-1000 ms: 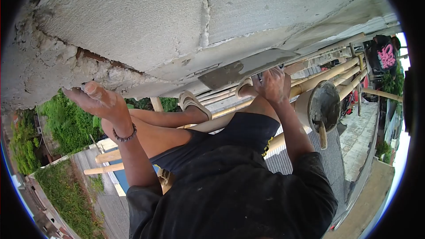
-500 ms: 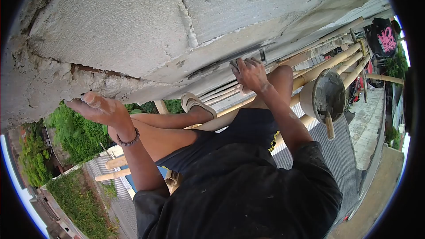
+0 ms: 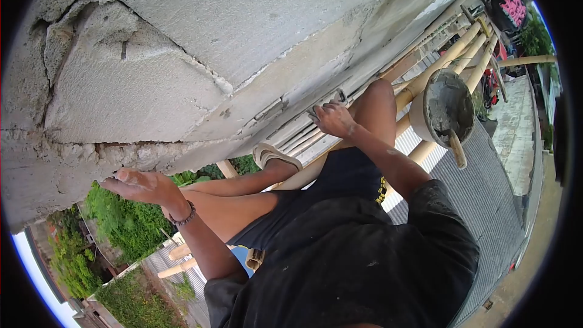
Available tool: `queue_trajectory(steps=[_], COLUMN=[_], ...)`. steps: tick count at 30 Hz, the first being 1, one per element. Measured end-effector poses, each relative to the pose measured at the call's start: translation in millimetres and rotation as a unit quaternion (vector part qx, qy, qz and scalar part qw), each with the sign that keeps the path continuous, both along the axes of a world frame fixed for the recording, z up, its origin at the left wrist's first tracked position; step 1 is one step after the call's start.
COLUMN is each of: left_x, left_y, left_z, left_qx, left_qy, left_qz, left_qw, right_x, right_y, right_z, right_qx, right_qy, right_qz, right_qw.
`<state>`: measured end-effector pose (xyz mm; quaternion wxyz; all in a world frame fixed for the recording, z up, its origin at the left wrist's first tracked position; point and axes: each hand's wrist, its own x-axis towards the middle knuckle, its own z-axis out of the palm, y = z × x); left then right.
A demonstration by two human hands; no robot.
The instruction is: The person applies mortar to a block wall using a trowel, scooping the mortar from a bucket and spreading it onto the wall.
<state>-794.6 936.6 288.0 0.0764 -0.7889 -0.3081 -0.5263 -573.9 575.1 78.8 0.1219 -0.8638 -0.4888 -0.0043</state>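
My right hand (image 3: 334, 118) is closed round a long flat plastering float (image 3: 291, 108) that lies along the lower part of the grey wall (image 3: 182, 36). At the left, my left hand (image 3: 143, 187) is held out with its fingers stretched, close to the wall's rough lower edge; nothing shows in it. Smears of grey mortar mark its skin. To the right of my right arm, a bucket (image 3: 425, 112) holds grey mortar, with a wooden handle (image 3: 458, 149) sticking out over its rim.
Bamboo poles (image 3: 480, 64) of a scaffold run under and beside my legs. Below are a corrugated roof (image 3: 480, 194) and green plants (image 3: 124, 222). Wide cracks cross the wall. A black cloth with pink lettering (image 3: 511, 6) hangs at the upper right.
The view has tilted and shifted. My right hand has moved with the float down and left in view, nearer to my knee. The left hand stays stretched out by the wall.
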Motion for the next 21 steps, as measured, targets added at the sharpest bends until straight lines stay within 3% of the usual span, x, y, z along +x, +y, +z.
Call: queue_trajectory(steps=[3, 4, 5, 7, 8, 9, 12, 13, 18, 21], left_x=[5.6, 8.2, 14.7, 16.5, 13.9, 7.2, 23.1, 23.8, 18.1, 13.0], left_y=[-14.4, -16.7, -25.4, -24.2, -22.5, -13.6, -29.3, -31.0, -30.7, -27.9], left_z=[7.1, 9.1, 22.6, 21.5, 17.6, 8.5, 24.7, 25.5, 25.8, 21.1], left_qx=[-0.066, -0.113, -0.119, -0.115, -0.114, -0.031, 0.012, 0.043, -0.014, -0.039], left_qy=[-0.045, -0.069, -0.084, -0.087, -0.089, -0.016, -0.081, -0.057, -0.034, -0.038], left_qz=[0.005, 0.012, -0.037, -0.036, -0.021, 0.005, -0.036, -0.038, -0.019, 0.006], left_qw=[0.997, 0.991, 0.989, 0.989, 0.989, 0.999, 0.996, 0.997, 0.999, 0.999], right_x=[4.9, 7.6, 14.8, 20.0, 23.1, 29.4, 34.0, 40.0, 75.0, 104.7], right_y=[21.5, 28.9, 35.5, 35.6, 35.0, 31.4, 15.3, 9.9, -32.4, -59.2], right_z=[-51.2, -54.8, -55.7, -56.7, -42.4, -27.4, 38.1, 55.2, 142.8, 146.2], right_qx=[-0.026, -0.022, -0.032, -0.053, -0.051, -0.017, 0.048, 0.076, 0.231, 0.300], right_qy=[0.016, 0.017, 0.008, -0.017, -0.019, -0.036, -0.062, -0.079, -0.155, -0.225], right_qz=[-0.011, -0.021, -0.012, -0.005, -0.018, -0.012, -0.015, -0.030, -0.116, -0.123], right_qw=[0.999, 0.999, 0.999, 0.998, 0.998, 0.999, 0.997, 0.994, 0.953, 0.919])
